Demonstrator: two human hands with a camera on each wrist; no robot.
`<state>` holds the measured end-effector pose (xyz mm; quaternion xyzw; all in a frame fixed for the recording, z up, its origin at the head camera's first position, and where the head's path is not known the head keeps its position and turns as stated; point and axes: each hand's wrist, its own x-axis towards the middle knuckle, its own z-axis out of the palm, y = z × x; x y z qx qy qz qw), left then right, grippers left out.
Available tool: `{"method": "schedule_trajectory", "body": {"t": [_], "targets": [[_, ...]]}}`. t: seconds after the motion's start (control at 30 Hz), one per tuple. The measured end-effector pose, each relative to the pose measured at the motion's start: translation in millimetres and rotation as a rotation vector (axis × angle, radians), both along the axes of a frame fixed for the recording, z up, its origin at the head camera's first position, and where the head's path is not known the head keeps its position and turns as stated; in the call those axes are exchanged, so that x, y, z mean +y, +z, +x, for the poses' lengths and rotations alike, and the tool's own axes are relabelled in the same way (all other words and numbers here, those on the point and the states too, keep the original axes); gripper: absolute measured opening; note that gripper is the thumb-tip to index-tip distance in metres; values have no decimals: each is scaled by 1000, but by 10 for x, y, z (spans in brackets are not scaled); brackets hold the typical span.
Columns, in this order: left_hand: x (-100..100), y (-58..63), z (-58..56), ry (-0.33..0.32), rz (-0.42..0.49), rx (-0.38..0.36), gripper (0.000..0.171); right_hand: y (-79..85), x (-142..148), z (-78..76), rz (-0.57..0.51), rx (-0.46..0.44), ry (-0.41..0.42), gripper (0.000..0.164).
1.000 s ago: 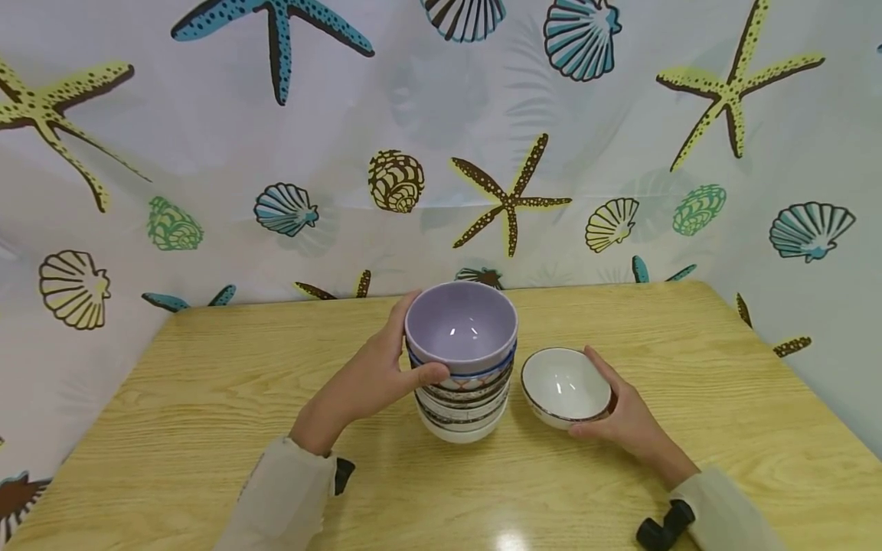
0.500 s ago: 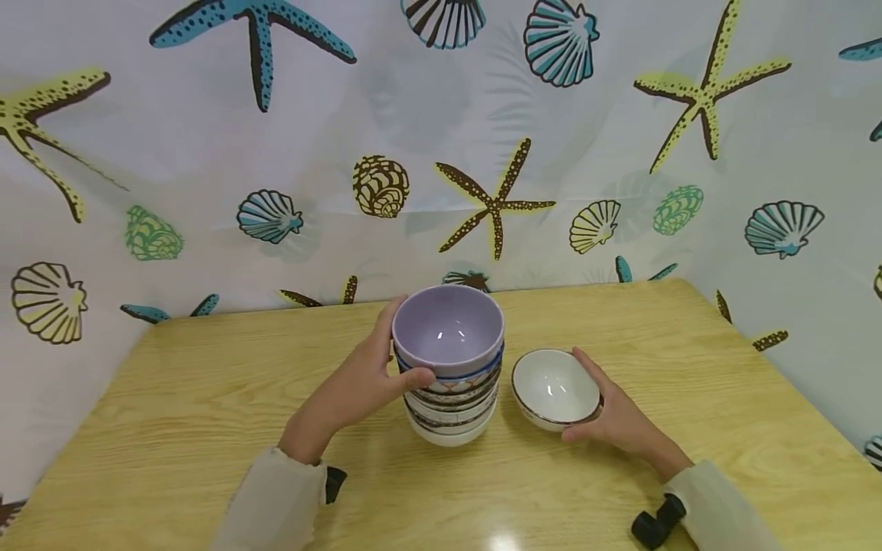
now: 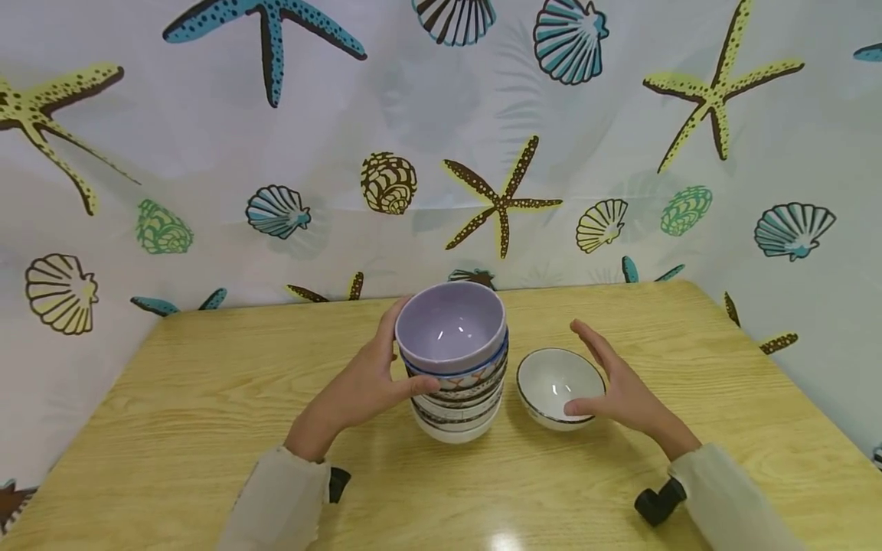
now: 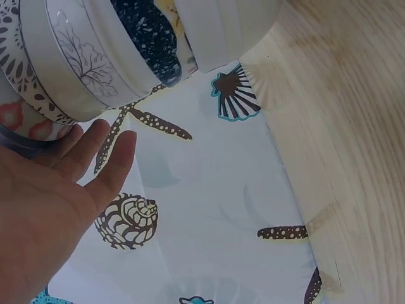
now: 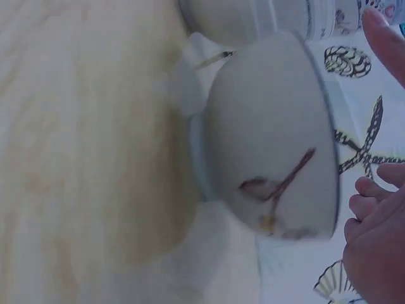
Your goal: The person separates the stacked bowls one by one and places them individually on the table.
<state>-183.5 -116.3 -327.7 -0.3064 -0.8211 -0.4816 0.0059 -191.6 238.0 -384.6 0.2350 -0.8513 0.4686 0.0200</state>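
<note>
In the head view, a lavender bowl (image 3: 451,321) tops a stack of several nested patterned bowls (image 3: 463,413). My left hand (image 3: 361,386) grips the lavender bowl from the left, its thumb at the near side and fingers round the far side. Seen from the left wrist, the stack (image 4: 95,57) shows leaf, dark blue and red patterns above the fingers. Right of the stack, a white bowl (image 3: 558,383) with a dark rim sits upright on the table. Beside it my right hand (image 3: 623,390) has thumb and fingers spread apart, the thumb overlapping the bowl's rim.
The wooden table (image 3: 227,405) runs back to a white cloth (image 3: 331,138) printed with shells and starfish. A twig-like design marks the white bowl's side (image 5: 278,183) in the right wrist view. Black wrist mounts (image 3: 660,501) sit at both sleeves.
My right hand has let go of the white bowl, its fingers spreading away from the rim. The lavender bowl has shifted slightly left over the stack in my left hand.
</note>
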Motion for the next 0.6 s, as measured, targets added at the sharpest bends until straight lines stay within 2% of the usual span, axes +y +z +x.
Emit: {"method": "schedule_trajectory", "body": {"t": [0.4, 0.6], "targets": [[22, 104, 28, 38, -42, -10, 108, 503, -449, -63, -77, 41, 161, 107], [39, 110, 31, 45, -49, -16, 111, 622, -695, -109, -137, 16, 233, 112]]}}
